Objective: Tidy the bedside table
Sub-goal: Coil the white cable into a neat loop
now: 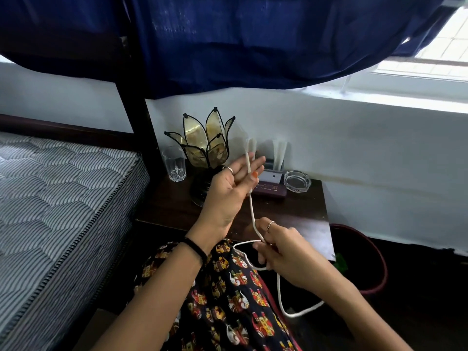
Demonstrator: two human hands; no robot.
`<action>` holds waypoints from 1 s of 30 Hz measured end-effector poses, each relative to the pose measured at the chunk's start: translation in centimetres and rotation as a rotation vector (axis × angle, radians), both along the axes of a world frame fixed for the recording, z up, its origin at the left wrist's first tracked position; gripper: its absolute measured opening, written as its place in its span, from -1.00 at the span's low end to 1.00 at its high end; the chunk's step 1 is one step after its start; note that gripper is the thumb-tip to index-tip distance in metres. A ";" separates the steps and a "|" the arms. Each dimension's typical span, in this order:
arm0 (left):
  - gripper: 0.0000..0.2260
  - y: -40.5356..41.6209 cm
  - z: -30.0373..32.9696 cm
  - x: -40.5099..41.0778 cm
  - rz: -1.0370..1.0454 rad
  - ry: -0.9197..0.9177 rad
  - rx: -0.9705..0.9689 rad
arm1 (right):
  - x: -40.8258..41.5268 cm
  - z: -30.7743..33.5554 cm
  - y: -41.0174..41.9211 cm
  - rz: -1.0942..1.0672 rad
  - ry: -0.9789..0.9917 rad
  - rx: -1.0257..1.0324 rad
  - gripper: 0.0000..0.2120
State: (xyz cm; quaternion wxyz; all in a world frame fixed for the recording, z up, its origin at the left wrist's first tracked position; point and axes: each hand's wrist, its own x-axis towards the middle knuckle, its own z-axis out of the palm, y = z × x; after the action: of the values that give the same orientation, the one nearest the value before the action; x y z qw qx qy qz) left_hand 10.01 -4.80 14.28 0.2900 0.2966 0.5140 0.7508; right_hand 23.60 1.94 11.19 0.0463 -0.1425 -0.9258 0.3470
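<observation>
Cord [252,214] is the thing I am handling: a white cable that runs up from my lap to a loop standing above the fingertips of my left hand [231,184], out in front of the lotus lamp [205,145]. That hand is raised palm up with the fingers straight and spread, the cable lying across them and a bent little finger seeming to trap it against the palm. My right hand [281,249], nearer me than the lamp and lower, pinches the cable between thumb and fingers where it crosses itself. The slack falls past my right wrist and curls low over the patterned cloth [228,300] on my lap.

Risk, as I judge it, lies in the winding. If I swing the loop wide, it or my left knuckles could catch the lamp's petals, which look like thin glass. The drinking glass [174,163] just left of the lamp could topple the same way. Slack tension would let the loops slide off my straight fingers. The trailing end is out of view, so I cannot tell whether it is free or snagged; a hard pull could jerk something.

Right of the lamp, on the bedside table [298,216], sit a small dark box [269,190], a holder with white strips [277,153] and a glass ashtray [296,181]. Further right, on the floor, is a dark bin [364,264]. Left of the lamp runs the striped mattress [55,198]; above it hangs a blue curtain [228,41].
</observation>
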 end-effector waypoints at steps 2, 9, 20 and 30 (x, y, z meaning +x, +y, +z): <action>-0.59 -0.1 -0.4 0.0 0.011 0.272 -0.121 | 0.4 0.6 0.0 0.005 0.019 0.021 -0.66; -0.66 -0.8 -1.3 0.2 -0.039 0.728 -0.327 | 0.7 2.5 0.9 -0.103 0.136 0.209 -0.83; -0.83 -1.3 0.5 0.9 -0.298 0.628 -0.475 | 0.0 4.4 4.7 -0.140 0.272 0.059 -0.84; -0.81 -0.8 0.4 0.4 -0.109 0.787 -0.480 | 2.8 3.0 7.9 -0.263 0.332 -0.221 -0.81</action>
State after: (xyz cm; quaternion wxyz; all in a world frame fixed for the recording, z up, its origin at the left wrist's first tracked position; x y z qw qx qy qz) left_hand 10.41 -5.63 14.63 0.1724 0.5101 0.7280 0.4243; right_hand 26.43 9.85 14.15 0.2269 -0.2068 -0.8353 0.4561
